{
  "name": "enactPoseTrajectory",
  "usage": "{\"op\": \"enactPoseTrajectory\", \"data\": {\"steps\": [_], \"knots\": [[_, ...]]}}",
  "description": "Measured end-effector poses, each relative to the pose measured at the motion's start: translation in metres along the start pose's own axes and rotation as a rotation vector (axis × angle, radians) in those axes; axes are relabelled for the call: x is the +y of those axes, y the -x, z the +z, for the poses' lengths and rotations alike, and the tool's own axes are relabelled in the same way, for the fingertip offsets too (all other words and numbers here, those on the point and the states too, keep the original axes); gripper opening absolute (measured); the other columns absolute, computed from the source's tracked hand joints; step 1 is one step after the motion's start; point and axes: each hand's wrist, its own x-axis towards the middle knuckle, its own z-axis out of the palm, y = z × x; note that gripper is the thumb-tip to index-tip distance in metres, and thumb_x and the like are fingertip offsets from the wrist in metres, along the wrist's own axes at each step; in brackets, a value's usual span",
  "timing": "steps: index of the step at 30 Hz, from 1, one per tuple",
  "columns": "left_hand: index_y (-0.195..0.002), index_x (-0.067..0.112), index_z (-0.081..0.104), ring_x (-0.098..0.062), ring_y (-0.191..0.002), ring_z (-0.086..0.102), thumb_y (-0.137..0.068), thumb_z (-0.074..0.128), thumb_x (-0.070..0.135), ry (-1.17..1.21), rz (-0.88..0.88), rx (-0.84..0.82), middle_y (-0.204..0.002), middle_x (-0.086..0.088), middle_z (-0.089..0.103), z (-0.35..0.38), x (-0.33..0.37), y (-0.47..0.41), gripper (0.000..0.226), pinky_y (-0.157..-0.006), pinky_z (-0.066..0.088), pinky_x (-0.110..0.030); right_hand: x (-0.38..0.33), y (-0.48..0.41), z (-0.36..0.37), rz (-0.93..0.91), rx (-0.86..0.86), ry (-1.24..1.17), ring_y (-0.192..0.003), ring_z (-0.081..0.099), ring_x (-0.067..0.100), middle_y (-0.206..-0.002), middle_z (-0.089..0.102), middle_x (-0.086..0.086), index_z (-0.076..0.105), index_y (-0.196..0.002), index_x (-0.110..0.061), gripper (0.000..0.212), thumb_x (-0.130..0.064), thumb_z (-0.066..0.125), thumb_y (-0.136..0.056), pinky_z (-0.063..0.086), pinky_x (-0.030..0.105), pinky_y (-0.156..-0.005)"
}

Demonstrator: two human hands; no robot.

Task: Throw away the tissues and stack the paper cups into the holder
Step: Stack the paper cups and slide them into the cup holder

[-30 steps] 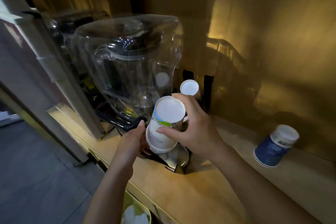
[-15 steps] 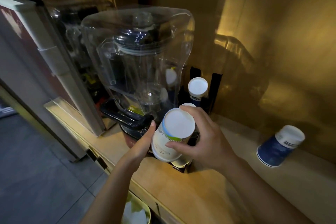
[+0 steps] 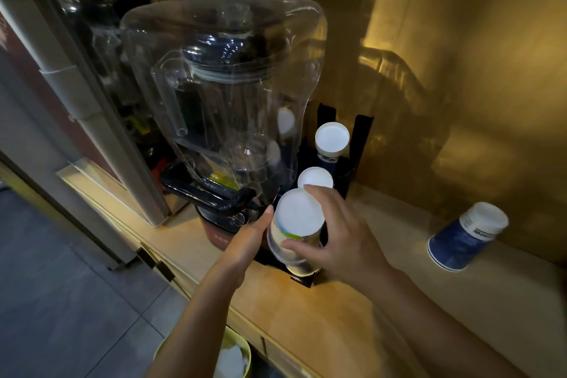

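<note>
- Pale, smooth wood forms the countertop [image 3: 352, 325], lit warm yellow, with a gold-toned wall behind it.
- Clear, glossy plastic makes up the domed cover of the blender [image 3: 227, 101], which stands on a dark base with a black handle jutting toward the front.
- Just right of the blender stands the black cup holder [image 3: 359, 144], made of flat upright slats on a low base; an inverted stack with a blue side and a round white bottom sits in its rear slot [image 3: 332, 138], and another white bottom shows in the middle slot [image 3: 315, 177].
- At the front slot, an upside-down paper cup [image 3: 296, 224], white with a green and blue band near its flat circular bottom, sits tilted slightly toward the camera, its rim down in the holder's base.
- The right hand [image 3: 340, 236] reaches in from the lower right, palm down, fingers spread and curled over the cup: thumb on its near side, fingertips on the far edge of its bottom, clasping it.
- The left hand [image 3: 251, 232] extends from below, fingers straight and together, its flat side pressed against the cup's left wall without closing round it.
- A blue paper cup [image 3: 466, 236] stands inverted, well apart to the right, on the counter.
- Below the counter edge, a yellow-green bin [image 3: 244, 353] holds white crumpled tissues [image 3: 230, 360].
</note>
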Motion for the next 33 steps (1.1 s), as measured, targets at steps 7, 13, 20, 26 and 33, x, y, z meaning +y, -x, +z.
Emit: {"op": "enactPoseTrajectory", "data": {"steps": [7,13,20,26,33], "knots": [[-0.095,0.033,0.067,-0.006,-0.101,0.054,-0.087,0.044,0.060,-0.033,0.026,-0.022,-0.111,0.008,0.060,-0.001,-0.002,-0.002,0.037,-0.097,0.034,-0.029,0.009,-0.001,0.014,0.014,-0.060,0.088,-0.095,0.060,0.032,-0.111,0.062,0.015,0.051,-0.117,-0.002,0.070,-0.040,0.077,-0.064,0.046,0.044,-0.082],[-0.086,0.050,0.072,-0.012,-0.107,0.062,-0.066,0.050,0.078,0.021,0.084,-0.094,-0.092,0.018,0.076,-0.005,-0.007,-0.003,0.040,-0.107,0.040,-0.042,0.016,0.001,0.030,-0.057,-0.215,0.255,-0.098,0.058,0.028,-0.109,0.063,0.010,0.050,-0.116,-0.006,0.069,-0.038,0.079,-0.062,0.042,0.040,-0.084],[-0.107,0.031,0.069,-0.009,-0.106,0.062,-0.062,0.054,0.080,-0.185,0.056,-0.268,-0.110,0.008,0.071,-0.007,-0.001,-0.009,0.069,-0.087,0.043,-0.021,0.012,0.008,0.035,0.008,-0.344,0.775,-0.065,0.062,0.014,-0.080,0.069,0.000,0.060,-0.113,-0.012,0.063,-0.037,0.077,-0.058,0.046,0.023,-0.066],[-0.097,0.035,0.066,-0.014,-0.116,0.055,-0.074,0.056,0.065,-0.186,0.001,-0.275,-0.114,0.008,0.063,-0.010,-0.002,-0.020,0.039,-0.109,0.036,-0.036,0.027,0.016,0.053,0.498,-0.593,-0.041,-0.124,0.041,0.029,-0.145,0.032,0.013,-0.011,-0.143,-0.019,0.094,-0.032,0.060,-0.084,0.037,0.031,-0.086],[-0.071,0.045,0.070,0.028,-0.063,0.054,-0.088,0.040,0.061,-0.165,0.036,-0.310,-0.064,0.040,0.064,-0.007,-0.006,-0.024,0.038,-0.066,0.038,-0.003,0.042,0.017,0.054,0.829,-0.569,-0.646,-0.115,0.051,0.009,-0.129,0.051,-0.006,0.029,-0.135,-0.023,0.082,-0.056,0.067,-0.070,0.044,0.033,-0.098]]}}
